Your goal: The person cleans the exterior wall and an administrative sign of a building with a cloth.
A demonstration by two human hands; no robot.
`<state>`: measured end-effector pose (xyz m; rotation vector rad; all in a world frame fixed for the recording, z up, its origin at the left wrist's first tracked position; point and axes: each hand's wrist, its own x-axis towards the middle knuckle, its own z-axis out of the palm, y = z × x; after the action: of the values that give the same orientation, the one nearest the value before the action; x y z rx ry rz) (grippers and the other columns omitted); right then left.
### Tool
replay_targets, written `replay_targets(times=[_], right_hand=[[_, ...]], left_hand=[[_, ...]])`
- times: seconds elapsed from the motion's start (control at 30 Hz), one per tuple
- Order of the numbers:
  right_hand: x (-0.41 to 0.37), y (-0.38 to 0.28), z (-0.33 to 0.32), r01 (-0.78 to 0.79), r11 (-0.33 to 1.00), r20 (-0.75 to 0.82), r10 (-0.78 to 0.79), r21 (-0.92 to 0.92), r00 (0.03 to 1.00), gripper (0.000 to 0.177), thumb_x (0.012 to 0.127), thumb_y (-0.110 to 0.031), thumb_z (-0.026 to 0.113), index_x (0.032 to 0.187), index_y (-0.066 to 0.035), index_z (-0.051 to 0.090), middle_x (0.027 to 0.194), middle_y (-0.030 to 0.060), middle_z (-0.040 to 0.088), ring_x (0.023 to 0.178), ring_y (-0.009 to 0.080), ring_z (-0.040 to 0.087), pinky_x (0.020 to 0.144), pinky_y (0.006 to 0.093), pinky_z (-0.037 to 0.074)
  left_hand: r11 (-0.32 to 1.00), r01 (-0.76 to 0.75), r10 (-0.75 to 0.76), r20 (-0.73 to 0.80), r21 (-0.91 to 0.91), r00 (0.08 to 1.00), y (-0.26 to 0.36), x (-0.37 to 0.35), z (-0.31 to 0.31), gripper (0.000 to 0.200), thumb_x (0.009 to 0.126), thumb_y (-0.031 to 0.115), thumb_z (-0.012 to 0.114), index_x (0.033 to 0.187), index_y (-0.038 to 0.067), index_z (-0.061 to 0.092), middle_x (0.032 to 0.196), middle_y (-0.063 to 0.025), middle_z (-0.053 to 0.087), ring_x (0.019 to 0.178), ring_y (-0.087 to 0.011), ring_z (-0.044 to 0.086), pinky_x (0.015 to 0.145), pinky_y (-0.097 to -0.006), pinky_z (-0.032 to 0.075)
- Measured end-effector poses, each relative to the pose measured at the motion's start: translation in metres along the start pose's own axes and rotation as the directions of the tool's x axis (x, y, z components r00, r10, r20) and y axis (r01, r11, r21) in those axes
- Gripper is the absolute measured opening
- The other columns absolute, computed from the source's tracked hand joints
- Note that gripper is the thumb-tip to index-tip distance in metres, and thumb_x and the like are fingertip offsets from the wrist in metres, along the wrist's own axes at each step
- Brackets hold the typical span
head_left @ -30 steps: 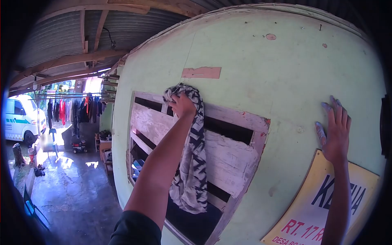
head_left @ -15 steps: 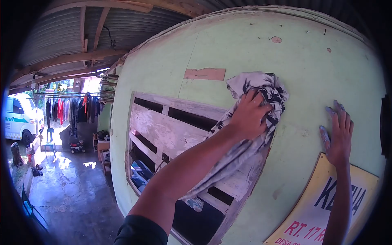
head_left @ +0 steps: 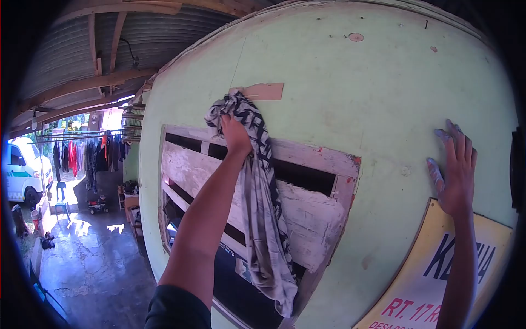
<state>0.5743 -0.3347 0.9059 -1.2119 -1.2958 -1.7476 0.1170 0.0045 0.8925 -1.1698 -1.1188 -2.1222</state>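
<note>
My left hand point(head_left: 236, 135) is closed on a bunched grey-and-black patterned cloth point(head_left: 268, 236), pressed to the green wall point(head_left: 378, 120) just above the window frame. The cloth's loose length hangs down across the wooden window point(head_left: 312, 203). Just above the hand is a pinkish bare patch point(head_left: 266, 91) in the paint, its left end touched by the cloth. My right hand point(head_left: 456, 175) lies on the wall at the right with fingers stretched out and nothing in it; its fingertips look whitish. Below it is a yellow-and-white sign point(head_left: 408, 279), partly covered by my right forearm.
Nails point(head_left: 427, 24) stick out near the wall's top. Dark gaps open between the window's boards. On the left are a concrete floor point(head_left: 98, 263), hanging clothes point(head_left: 104, 151), a blue chair point(head_left: 61, 192) and a white van point(head_left: 27, 170). Wooden beams point(head_left: 76, 85) carry the corrugated roof overhead.
My left hand has moved left with the cloth, from right of the pinkish patch to below its left end. The cloth now hangs longer. My right hand stays on the wall.
</note>
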Motion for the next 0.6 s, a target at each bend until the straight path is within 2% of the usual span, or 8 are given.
replay_targets(times=[0.03, 0.1, 0.23, 0.3, 0.37, 0.43, 0.5, 0.6], right_hand=[[0.001, 0.0, -0.001, 0.01, 1.0, -0.002, -0.01, 0.004, 1.0, 0.055, 0.092, -0.022, 0.067, 0.144, -0.009, 0.053, 0.161, 0.0151, 0.042, 0.145, 0.0385, 0.04, 0.12, 0.05, 0.031], [0.0, 0.0, -0.002, 0.009, 1.0, 0.004, -0.009, 0.008, 1.0, 0.055, 0.092, -0.022, 0.067, 0.144, -0.009, 0.053, 0.16, 0.0153, 0.043, 0.144, 0.0384, 0.04, 0.119, 0.0497, 0.032], [0.001, -0.001, -0.005, 0.001, 0.999, 0.013, -0.001, 0.035, 1.0, 0.055, 0.092, -0.022, 0.068, 0.143, -0.009, 0.053, 0.158, 0.0152, 0.044, 0.143, 0.0376, 0.04, 0.119, 0.0493, 0.031], [0.0, 0.0, -0.006, -0.008, 0.999, 0.018, 0.008, 0.053, 1.0, 0.055, 0.092, -0.022, 0.068, 0.143, -0.009, 0.053, 0.158, 0.0151, 0.044, 0.144, 0.0372, 0.04, 0.119, 0.0493, 0.031], [0.0, -0.001, -0.006, -0.008, 0.998, 0.023, 0.007, 0.057, 1.0, 0.056, 0.091, -0.022, 0.069, 0.143, -0.009, 0.053, 0.158, 0.0149, 0.043, 0.144, 0.0369, 0.04, 0.119, 0.0493, 0.031], [-0.001, -0.002, -0.006, -0.013, 0.998, 0.023, 0.012, 0.057, 1.0, 0.056, 0.091, -0.022, 0.069, 0.143, -0.009, 0.053, 0.158, 0.0149, 0.043, 0.144, 0.0369, 0.04, 0.119, 0.0494, 0.031], [0.0, -0.002, -0.006, -0.015, 0.998, 0.013, 0.014, 0.057, 1.0, 0.056, 0.09, -0.021, 0.07, 0.143, -0.009, 0.053, 0.159, 0.0148, 0.043, 0.144, 0.0369, 0.04, 0.119, 0.0495, 0.031], [-0.001, -0.001, -0.007, -0.012, 0.998, 0.003, 0.011, 0.069, 1.0, 0.057, 0.089, -0.02, 0.071, 0.142, -0.009, 0.053, 0.159, 0.015, 0.042, 0.143, 0.0372, 0.04, 0.119, 0.0496, 0.031]], left_hand=[[0.99, -0.037, 0.042, -0.036, 0.133, 0.998, -0.017, 0.007, 0.004, 0.038, 0.095, -0.003, 0.042, 0.13, -0.006, 0.059, 0.129, -0.0262, 0.053, 0.125, -0.045, 0.052, 0.107, -0.0496, 0.046], [0.961, 0.272, -0.275, 0.051, 0.053, 0.96, -0.03, 0.024, 0.002, 0.032, 0.098, 0.004, 0.046, 0.125, -0.004, 0.062, 0.132, -0.0248, 0.053, 0.126, -0.0444, 0.052, 0.106, -0.049, 0.046], [0.921, 0.268, -0.292, 0.045, 0.284, 0.955, -0.015, 0.029, 0.013, 0.029, 0.098, 0.006, 0.047, 0.12, -0.003, 0.065, 0.132, -0.0248, 0.053, 0.124, -0.0435, 0.054, 0.103, -0.0504, 0.047], [0.982, 0.177, -0.171, -0.082, 0.07, 0.982, 0.009, 0.012, 0.028, 0.032, 0.098, 0.017, 0.054, 0.121, -0.003, 0.066, 0.137, -0.0286, 0.051, 0.128, -0.0469, 0.05, 0.109, -0.0561, 0.041], [0.985, 0.003, -0.008, 0.025, 0.174, 1.0, 0.083, -0.014, -0.005, 0.045, 0.098, 0.034, 0.06, 0.122, -0.004, 0.066, 0.139, -0.0321, 0.049, 0.131, -0.0507, 0.045, 0.114, -0.0617, 0.032], [0.997, -0.065, 0.066, 0.034, -0.032, 0.997, 0.141, -0.036, -0.025, 0.056, 0.097, 0.046, 0.063, 0.123, -0.004, 0.065, 0.141, -0.0338, 0.047, 0.132, -0.0533, 0.041, 0.118, -0.0636, 0.023], [0.963, -0.238, 0.253, 0.117, -0.128, 0.96, 0.172, -0.052, -0.036, 0.055, 0.098, 0.047, 0.065, 0.121, -0.003, 0.066, 0.139, -0.0329, 0.047, 0.133, -0.0528, 0.039, 0.115, -0.0659, 0.023], [0.872, -0.412, 0.452, 0.11, -0.264, 0.885, 0.198, -0.062, -0.051, 0.052, 0.096, 0.043, 0.068, 0.119, -0.004, 0.065, 0.127, -0.0313, 0.053, 0.122, -0.0504, 0.05, 0.106, -0.0611, 0.037]])
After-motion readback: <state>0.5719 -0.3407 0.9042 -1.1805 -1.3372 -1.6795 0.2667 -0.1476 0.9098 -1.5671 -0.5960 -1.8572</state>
